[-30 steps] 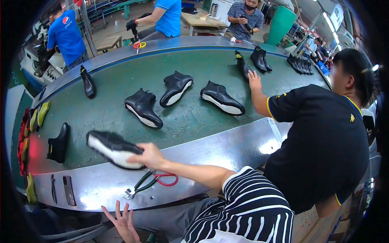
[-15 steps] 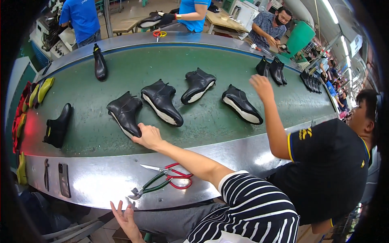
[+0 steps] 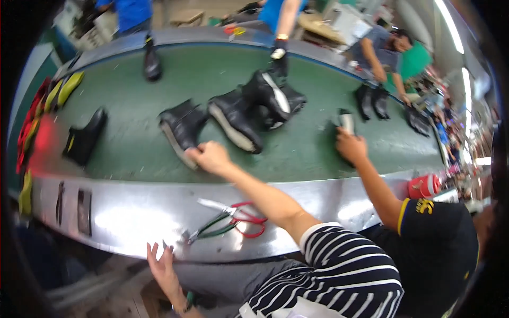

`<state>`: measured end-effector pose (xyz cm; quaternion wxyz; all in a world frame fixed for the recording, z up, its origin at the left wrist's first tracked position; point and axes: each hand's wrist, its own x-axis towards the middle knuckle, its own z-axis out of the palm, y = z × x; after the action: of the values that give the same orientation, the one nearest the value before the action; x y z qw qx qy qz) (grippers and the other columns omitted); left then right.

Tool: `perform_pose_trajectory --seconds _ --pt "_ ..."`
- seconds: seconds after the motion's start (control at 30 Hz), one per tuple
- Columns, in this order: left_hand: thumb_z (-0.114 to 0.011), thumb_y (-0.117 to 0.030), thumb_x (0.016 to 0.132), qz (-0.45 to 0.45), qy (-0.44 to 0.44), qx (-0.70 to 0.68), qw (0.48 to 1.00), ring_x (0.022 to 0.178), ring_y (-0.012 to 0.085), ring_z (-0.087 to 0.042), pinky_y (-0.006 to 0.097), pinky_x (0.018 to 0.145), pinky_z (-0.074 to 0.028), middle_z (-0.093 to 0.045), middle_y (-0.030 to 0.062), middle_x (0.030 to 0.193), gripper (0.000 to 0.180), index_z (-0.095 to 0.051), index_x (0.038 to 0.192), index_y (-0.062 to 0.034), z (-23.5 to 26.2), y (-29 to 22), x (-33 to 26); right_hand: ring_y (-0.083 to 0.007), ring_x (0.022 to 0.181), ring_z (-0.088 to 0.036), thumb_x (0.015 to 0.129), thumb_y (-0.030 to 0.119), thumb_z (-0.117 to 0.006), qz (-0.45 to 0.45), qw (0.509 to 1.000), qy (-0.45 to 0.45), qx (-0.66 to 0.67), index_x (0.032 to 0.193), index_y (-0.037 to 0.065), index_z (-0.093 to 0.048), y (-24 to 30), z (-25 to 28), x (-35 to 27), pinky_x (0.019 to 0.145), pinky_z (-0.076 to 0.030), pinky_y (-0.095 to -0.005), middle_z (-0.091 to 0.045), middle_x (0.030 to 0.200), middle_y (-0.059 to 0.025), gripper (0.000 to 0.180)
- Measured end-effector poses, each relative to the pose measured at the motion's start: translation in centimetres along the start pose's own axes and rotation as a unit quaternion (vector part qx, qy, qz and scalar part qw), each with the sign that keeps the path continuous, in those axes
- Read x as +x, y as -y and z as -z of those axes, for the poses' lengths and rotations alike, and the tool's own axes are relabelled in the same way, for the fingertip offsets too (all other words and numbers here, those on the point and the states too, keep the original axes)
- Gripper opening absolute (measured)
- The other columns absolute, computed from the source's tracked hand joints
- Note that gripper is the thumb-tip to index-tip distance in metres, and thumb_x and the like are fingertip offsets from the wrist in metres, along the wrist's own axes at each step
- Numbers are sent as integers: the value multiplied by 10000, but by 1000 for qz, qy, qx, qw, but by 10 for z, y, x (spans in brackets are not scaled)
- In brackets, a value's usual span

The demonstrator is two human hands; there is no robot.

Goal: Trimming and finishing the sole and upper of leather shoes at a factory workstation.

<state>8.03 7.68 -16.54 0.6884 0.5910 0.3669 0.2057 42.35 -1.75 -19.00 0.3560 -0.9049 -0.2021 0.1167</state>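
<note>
A black ankle boot (image 3: 183,124) with a pale sole edge lies on the green table surface (image 3: 127,132). My right hand (image 3: 213,159) grips it by the toe, thumb and fingers closed. Beside it rests a second black boot (image 3: 233,119), also pale along the sole. My left hand (image 3: 164,267), fingers spread and holding nothing, is low at the table's near edge. On the metal border between my hands lie red-handled scissors (image 3: 249,220) and green-handled pincers (image 3: 214,228).
Across the table, a gloved hand (image 3: 279,53) reaches to a boot (image 3: 268,95) overlapping another. A co-worker's hand (image 3: 352,146) at right holds a boot. A phone (image 3: 85,212), a lone boot (image 3: 85,138) and yellow-green pieces (image 3: 69,90) are leftward; a red container (image 3: 424,186) is at right.
The view has shifted and blurred. A gloved hand has come in with a boot over the third one. The co-worker at right has taken hold of a boot. My right hand keeps its grip.
</note>
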Motion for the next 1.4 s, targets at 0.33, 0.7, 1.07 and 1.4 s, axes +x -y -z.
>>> perform_pose_trajectory --seconds 0.33,0.7,1.07,1.4 --pt "-636 -116 924 -25 -43 78 996 1147 232 -567 306 961 -452 -461 172 1392 607 -350 1448 -2 7 -1 -18 -319 762 -668 829 458 -657 168 948 -123 -241 852 86 -724 31 20 -9 660 -515 -418 -687 832 -129 379" --pt "-685 -215 858 -111 25 379 918 1398 377 -306 415 1108 -311 -344 246 1485 671 -392 1425 -9 2 8 -28 -323 934 -653 825 166 -665 395 910 78 96 1100 13 -660 234 -127 85 824 -504 -406 -677 1041 -153 314" --pt "-689 -117 823 -114 40 336 934 1359 392 -367 438 1114 -283 -443 243 1419 588 -475 1346 46 15 13 -23 -389 1137 -542 701 81 -595 472 877 87 -10 1048 41 -647 326 -260 154 944 -470 -444 -571 1186 -238 354" --pt "-580 -20 763 -121 111 453 876 1427 430 -208 501 1148 -171 -254 240 1538 673 -389 1405 31 -3 14 -27 -373 1011 -609 729 344 -777 317 947 20 45 992 66 -679 299 -266 145 839 -523 -439 -539 1210 -232 395"
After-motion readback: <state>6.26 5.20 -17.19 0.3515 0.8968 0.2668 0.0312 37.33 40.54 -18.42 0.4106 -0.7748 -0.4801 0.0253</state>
